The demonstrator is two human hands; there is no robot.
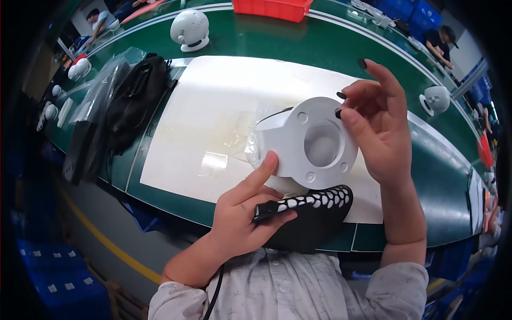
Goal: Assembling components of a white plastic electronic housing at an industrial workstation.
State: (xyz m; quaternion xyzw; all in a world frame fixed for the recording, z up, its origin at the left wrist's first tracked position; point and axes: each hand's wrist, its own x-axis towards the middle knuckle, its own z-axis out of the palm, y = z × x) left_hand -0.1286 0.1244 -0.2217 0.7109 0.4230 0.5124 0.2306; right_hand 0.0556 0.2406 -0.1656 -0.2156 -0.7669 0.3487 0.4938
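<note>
A white device (277,144) lies tipped over, its ring-shaped base (324,173) facing up with a large round opening and small round recesses around its rim. My left hand (242,218) grips a black sheet (309,224) with white oval spots along its upper part, between thumb and fingers. Its index finger rests against the white device. At the upper right of the base, my right hand (378,120) has thumb and fingertips drawn together, another finger raised. Its nails are dark; whatever is pinched there is too small to make out. Clear plastic film (248,144) shows beside the device.
Beneath the device is a large white board (186,122) on the green table (240,40). A black bag (136,96) and clear plastic bag (98,101) lie left. Similar white devices stand at the back (190,31) and right (436,100). A red bin (272,8) is beyond; other people work farther off.
</note>
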